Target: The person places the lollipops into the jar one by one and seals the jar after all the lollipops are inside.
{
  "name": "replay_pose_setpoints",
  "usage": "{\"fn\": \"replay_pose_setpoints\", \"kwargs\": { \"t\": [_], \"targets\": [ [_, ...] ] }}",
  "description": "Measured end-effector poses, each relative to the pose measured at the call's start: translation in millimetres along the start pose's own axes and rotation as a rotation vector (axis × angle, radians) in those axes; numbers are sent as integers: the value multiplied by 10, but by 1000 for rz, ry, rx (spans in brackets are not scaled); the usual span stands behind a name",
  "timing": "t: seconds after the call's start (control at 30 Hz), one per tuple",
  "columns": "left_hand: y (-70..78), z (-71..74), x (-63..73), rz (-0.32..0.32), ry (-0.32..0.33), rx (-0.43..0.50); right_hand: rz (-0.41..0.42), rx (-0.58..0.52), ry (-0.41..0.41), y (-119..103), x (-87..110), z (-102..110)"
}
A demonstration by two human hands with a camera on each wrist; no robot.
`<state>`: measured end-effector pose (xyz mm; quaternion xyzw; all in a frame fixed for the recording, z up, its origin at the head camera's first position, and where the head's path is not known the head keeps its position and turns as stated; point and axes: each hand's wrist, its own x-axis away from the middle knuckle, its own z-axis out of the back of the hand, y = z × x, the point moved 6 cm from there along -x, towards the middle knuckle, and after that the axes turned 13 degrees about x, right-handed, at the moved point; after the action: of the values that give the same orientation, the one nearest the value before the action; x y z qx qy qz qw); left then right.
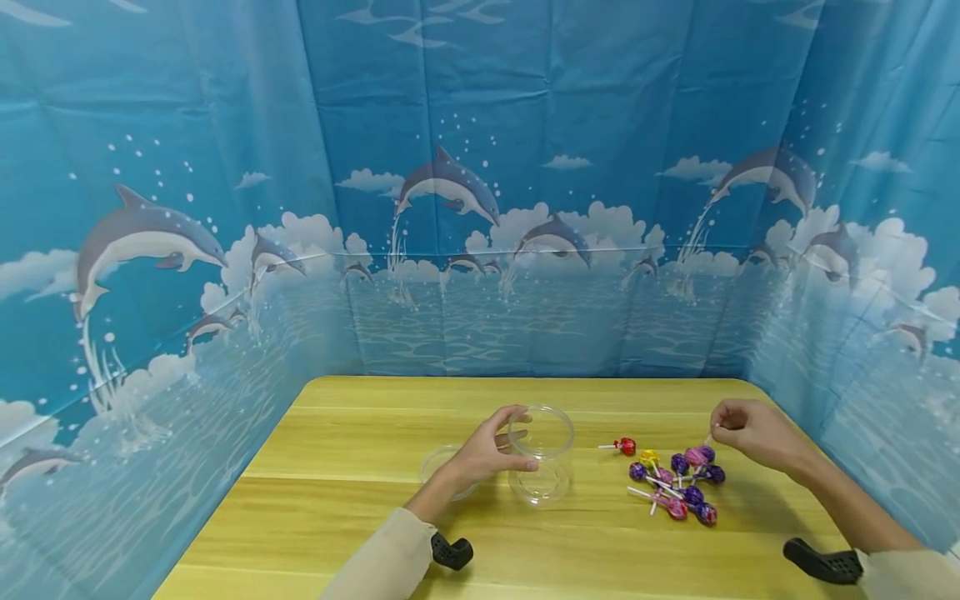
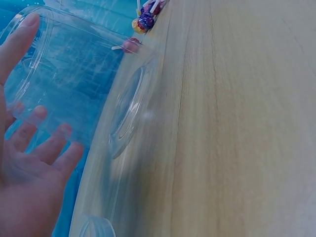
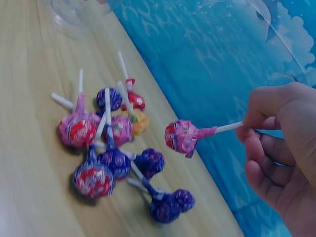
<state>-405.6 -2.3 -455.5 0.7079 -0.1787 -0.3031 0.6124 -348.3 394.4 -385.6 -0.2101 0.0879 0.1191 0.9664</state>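
My left hand (image 1: pixel 482 456) holds a clear plastic jar (image 1: pixel 551 450) standing upright on the table, thumb on the near side and fingers round the far side. The left wrist view shows the jar (image 2: pixel 74 84) see-through, with no lollipop inside. My right hand (image 3: pixel 284 148) pinches the white stick of a pink-wrapped lollipop (image 3: pixel 181 138), its head hanging above the table beside a loose pile. In that pile are several purple lollipops (image 3: pixel 114 163), pink ones (image 3: pixel 79 129) and a yellow one (image 1: pixel 648 457). Between jar and pile lies a red lollipop (image 1: pixel 627 447).
A clear round lid (image 1: pixel 433 460) lies on the wooden table (image 1: pixel 360 433) left of the jar, partly behind my left hand and forearm. A blue dolphin-print curtain (image 1: pixel 480 325) hangs along the table's back and sides.
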Motion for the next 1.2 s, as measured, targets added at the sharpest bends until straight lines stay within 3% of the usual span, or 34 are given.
{"fn": "replay_pose_setpoints", "kwargs": {
  "t": [0.33,1.2],
  "targets": [
    [-19,-24,-22,9,3,-1,-48,-63,11,-131,-132,13],
    [7,2,0,-7,-9,-1,83,-302,27,-1008,-682,-100]
  ]
}}
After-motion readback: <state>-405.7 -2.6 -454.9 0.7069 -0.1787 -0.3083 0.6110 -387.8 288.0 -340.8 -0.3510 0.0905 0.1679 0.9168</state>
